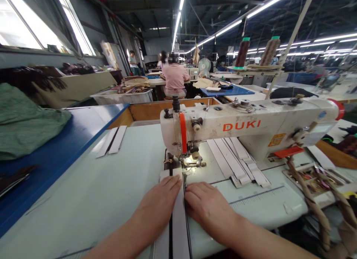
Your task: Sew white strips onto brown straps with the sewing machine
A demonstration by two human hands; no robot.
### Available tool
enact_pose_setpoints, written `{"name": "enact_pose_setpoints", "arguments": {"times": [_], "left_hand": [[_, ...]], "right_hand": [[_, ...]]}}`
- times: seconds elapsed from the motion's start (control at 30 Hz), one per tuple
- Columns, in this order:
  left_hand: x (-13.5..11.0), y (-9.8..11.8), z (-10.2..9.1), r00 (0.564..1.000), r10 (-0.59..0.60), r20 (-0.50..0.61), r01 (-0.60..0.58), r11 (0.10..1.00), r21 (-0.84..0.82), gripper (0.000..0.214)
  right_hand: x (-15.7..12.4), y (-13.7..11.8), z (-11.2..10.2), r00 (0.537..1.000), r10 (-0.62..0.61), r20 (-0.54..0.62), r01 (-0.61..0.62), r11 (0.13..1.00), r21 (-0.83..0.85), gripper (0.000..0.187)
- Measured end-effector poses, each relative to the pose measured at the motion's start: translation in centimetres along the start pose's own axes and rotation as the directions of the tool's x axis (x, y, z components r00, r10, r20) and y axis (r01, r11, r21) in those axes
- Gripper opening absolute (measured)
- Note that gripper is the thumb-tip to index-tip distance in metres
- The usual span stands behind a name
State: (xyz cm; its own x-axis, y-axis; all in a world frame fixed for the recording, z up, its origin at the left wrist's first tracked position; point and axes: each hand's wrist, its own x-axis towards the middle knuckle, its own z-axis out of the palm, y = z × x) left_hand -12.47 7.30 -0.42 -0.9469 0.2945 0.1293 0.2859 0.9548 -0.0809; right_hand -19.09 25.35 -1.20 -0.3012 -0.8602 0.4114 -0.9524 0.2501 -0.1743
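At 6 o'clock on the tabletop (pixel 125 199), white strips (pixel 180 229) point towards the sewing machine (pixel 242 121) at 1 o'clock. The left hand (pixel 160 195) rests over them, unclenched; the right hand (pixel 208 204) curls at their 3 o'clock edge, its grip unclear.

"DUKI" in orange-red capitals, across upper body of machine (pixel 212 119); only word legible. Orange-yellow sticker (pixel 277 140) on machine, below and right of word: print too small to read. Round blue badge (pixel 321 114) near machine's right end: marking illegible. Ruler scale (pixel 259 196) along tabletop's (pixel 125 184) near edge, right part: graduations visible, figures unreadable. Second scale (pixel 74 255) at near edge's left part, figures likewise unreadable.
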Motion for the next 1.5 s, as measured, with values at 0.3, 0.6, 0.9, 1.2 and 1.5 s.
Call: {"name": "enact_pose_setpoints", "arguments": {"times": [0.3,0.6,0.9,1.2,1.5], "left_hand": [[-0.3,0.3,0.6,0.999,0.006,-0.052,-0.002,0.998,0.062,0.046],[-0.1,0.5,0.5,0.985,0.085,-0.15,-0.057,0.982,0.181,0.046],[1.8,-0.5,1.5,0.955,0.087,-0.284,-0.04,0.985,0.166,0.043],[2.1,-0.9,1.1,0.959,0.06,-0.277,-0.034,0.995,0.097,0.04],[2.0,-1.5,1.4,0.973,0.05,-0.227,-0.038,0.998,0.058,0.042]], "right_hand": [[1.0,1.3,0.3,0.968,-0.248,0.045,0.249,0.968,-0.015,0.008],[1.4,1.8,0.0,0.946,-0.321,0.053,0.323,0.946,-0.032,0.011],[2.5,3.5,0.2,0.952,-0.301,0.065,0.303,0.953,-0.028,0.013],[3.1,4.0,0.2,0.959,-0.281,0.046,0.282,0.96,-0.002,0.015],[3.2,3.9,0.3,0.963,-0.266,0.043,0.267,0.964,0.004,0.017]]}}
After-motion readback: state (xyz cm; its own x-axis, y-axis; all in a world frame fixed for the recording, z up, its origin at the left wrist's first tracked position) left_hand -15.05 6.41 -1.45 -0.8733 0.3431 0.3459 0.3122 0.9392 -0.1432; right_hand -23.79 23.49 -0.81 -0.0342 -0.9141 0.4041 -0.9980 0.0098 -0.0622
